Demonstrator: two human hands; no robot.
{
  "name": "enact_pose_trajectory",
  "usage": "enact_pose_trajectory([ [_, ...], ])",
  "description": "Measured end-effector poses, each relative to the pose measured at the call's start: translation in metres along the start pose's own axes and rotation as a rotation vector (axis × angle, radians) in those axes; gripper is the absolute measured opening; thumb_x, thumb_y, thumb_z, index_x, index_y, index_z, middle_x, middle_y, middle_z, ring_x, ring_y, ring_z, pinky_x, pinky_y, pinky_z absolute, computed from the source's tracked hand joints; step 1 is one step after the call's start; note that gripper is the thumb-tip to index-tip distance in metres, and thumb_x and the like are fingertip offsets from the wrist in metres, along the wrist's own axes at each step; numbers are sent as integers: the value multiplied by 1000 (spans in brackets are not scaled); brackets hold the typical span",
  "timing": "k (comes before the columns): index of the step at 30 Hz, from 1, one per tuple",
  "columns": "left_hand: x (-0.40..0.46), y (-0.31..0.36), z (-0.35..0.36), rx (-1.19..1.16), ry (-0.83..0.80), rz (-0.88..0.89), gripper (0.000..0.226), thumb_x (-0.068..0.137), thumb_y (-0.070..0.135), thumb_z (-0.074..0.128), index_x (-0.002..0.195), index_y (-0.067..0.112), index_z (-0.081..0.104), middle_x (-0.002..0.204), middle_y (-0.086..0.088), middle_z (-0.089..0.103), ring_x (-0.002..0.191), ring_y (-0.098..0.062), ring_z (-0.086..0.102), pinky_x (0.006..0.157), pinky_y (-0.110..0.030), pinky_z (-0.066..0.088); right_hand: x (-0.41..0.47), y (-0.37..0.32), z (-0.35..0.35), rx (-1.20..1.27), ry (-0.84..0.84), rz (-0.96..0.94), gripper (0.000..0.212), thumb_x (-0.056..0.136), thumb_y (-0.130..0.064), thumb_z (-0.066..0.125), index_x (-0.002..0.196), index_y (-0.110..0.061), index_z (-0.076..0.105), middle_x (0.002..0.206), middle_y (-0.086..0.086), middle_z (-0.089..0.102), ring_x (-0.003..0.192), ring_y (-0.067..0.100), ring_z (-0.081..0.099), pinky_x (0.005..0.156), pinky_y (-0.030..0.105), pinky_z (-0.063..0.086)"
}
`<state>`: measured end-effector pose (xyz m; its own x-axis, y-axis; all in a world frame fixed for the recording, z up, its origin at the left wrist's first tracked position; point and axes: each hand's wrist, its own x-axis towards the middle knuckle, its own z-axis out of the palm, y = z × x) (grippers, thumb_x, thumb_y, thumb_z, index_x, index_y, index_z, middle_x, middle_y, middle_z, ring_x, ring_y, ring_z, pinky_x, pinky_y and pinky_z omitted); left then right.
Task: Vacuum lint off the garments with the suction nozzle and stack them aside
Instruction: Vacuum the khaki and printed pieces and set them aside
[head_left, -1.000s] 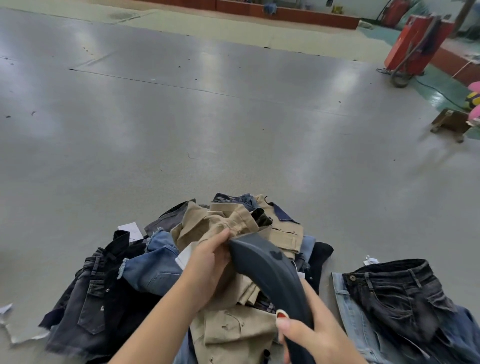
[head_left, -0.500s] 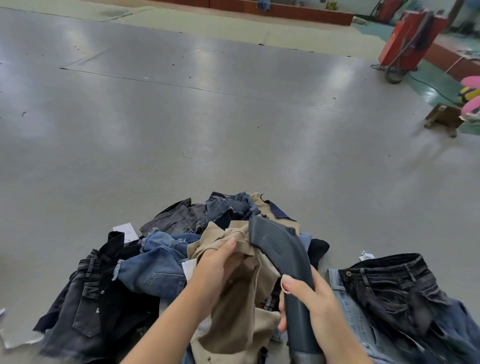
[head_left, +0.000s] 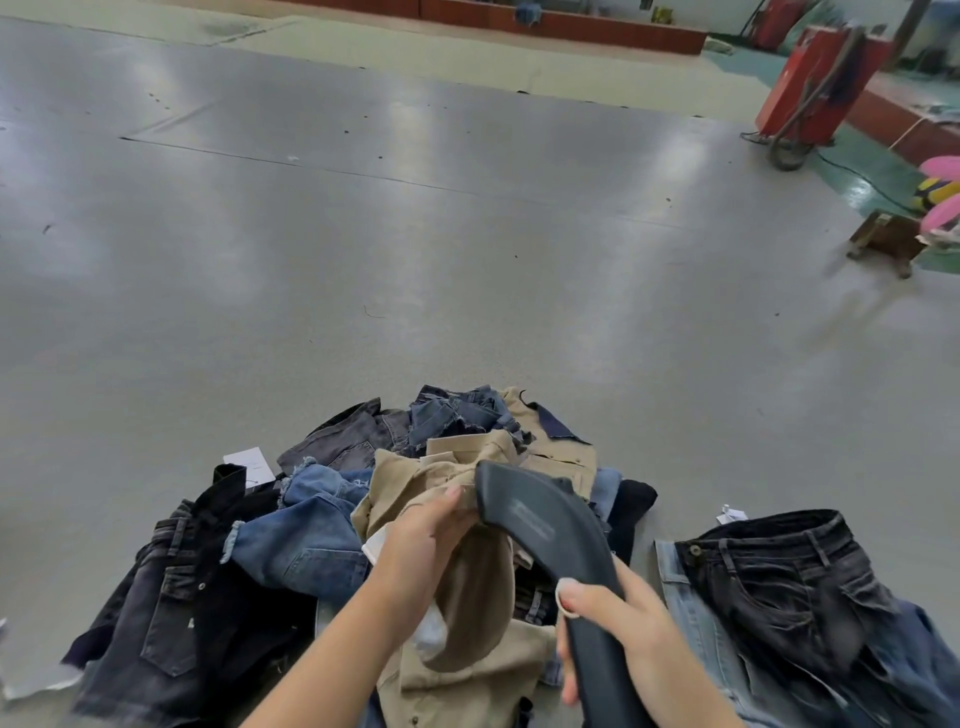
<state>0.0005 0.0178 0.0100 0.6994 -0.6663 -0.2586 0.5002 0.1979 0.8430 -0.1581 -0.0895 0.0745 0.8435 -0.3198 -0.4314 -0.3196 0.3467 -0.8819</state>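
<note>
A heap of denim and khaki garments lies on the grey floor in front of me. My left hand grips the bunched khaki garment on top of the heap. My right hand grips the stem of the dark grey suction nozzle, whose mouth presses against the khaki cloth right beside my left fingers. To the right lies a separate stack, black jeans on top of light blue ones.
Grey floor stretches far ahead. A red machine with a hose stands at the back right, and a small wooden stool with pink items is at the right edge. A white tag lies left of the heap.
The nozzle has slid up and over the khaki garment while my left hand kept hold of the cloth. The view has shifted slightly.
</note>
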Motion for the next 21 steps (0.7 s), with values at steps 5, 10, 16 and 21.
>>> enact_pose_trajectory([
  [5,-1,-4,-2,32,-148,-18,26,85,20,55,93,4,74,99,-14,71,95,-23,67,82,-28,53,6,-12,-6,46,227,-13,31,71,-22,73,87,-4,53,60,20,52,43,29,51,42,31,45],
  [10,4,9,-11,334,-60,4,25,77,11,57,98,14,72,103,-12,73,97,-28,67,89,-36,53,-7,-25,-21,-99,137,-78,42,73,-26,76,110,-17,58,63,19,55,46,32,54,45,34,46],
  [16,-2,5,-13,973,-153,364,20,90,1,58,78,14,67,78,6,67,73,1,57,68,-25,44,-20,-26,-23,-497,-40,-81,56,61,-54,65,114,-45,52,80,-14,69,69,1,65,64,21,47],
  [21,-1,9,-18,1308,-144,467,32,82,18,42,84,3,70,85,-8,69,83,-25,60,75,-32,46,-18,-25,-23,-643,0,-73,40,69,-46,62,107,-49,51,108,-10,66,96,4,63,86,23,48],
])
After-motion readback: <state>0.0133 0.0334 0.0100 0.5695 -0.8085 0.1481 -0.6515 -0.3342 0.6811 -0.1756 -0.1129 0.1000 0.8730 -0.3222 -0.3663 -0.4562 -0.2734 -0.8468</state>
